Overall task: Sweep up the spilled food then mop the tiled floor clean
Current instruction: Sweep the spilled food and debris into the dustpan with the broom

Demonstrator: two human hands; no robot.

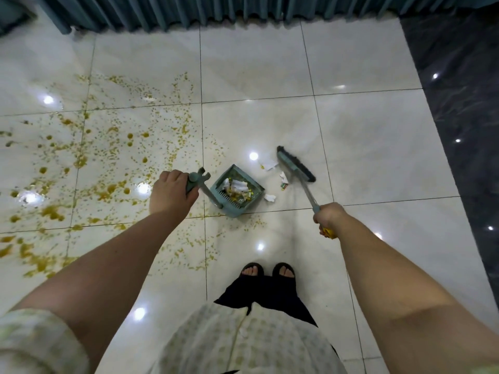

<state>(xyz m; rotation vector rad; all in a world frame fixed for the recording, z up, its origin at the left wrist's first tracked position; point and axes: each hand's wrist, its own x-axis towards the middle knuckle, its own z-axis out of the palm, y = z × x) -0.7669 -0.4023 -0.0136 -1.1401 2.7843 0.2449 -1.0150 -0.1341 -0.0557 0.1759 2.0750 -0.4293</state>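
The left hand [172,193] is curled round the top of the dustpan's upright handle [193,182], and the right hand [328,217] grips the near end of the broom [296,167]. The two hands are well apart. The dustpan [228,209] stands on the tiled floor [364,144] between them, with white paper and yellow bits lying inside it. The broom's head is down on the floor just right of the dustpan and slightly farther away. A few paper scraps [270,166] lie between the broom head and the dustpan. The spilled food [81,157], yellow-brown drops and specks, spreads over the tiles to the left, from far to near. A blue-green curtain [216,12] hangs along the far edge. A dark tile strip [459,103] runs down the right side. The person's feet in dark sandals [267,271] stand near.
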